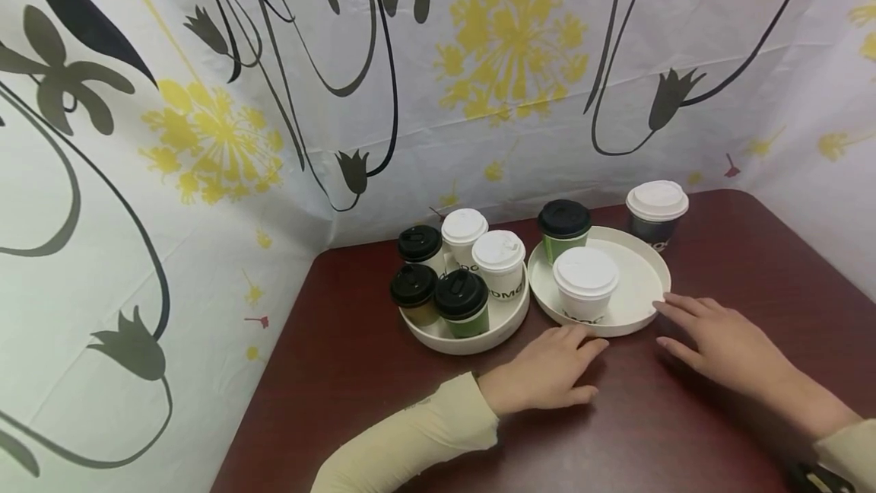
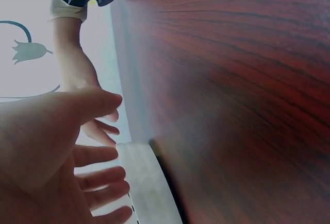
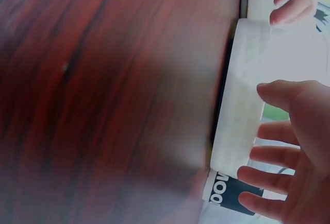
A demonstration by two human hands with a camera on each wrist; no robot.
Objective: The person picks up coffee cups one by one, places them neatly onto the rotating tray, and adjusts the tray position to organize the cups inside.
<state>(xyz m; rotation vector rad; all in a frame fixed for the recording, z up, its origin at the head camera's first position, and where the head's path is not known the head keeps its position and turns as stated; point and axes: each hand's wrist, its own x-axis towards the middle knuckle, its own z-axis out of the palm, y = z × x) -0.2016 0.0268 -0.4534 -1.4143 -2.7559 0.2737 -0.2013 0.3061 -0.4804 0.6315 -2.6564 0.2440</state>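
A round white tray (image 1: 643, 280) lies at the right of the table, bearing a green cup with a black lid (image 1: 564, 228) and a white cup with a white lid (image 1: 585, 284). At its front rim is my left hand (image 1: 544, 371), fingers loosely extended. My right hand (image 1: 725, 345) reaches the tray's right side with fingers spread. Whether the fingertips touch the rim I cannot tell. Both wrist views show the tray's side wall (image 2: 149, 188) (image 3: 241, 95) near the fingers; neither hand grips anything.
Left of it, a second round tray (image 1: 472, 345) carries several lidded cups, among them a green one with a black lid (image 1: 462, 303) and a white one (image 1: 499, 265). A dark cup with a white lid (image 1: 657, 211) stands behind the right tray. Patterned curtains (image 1: 411, 97) border the table (image 1: 356, 310).
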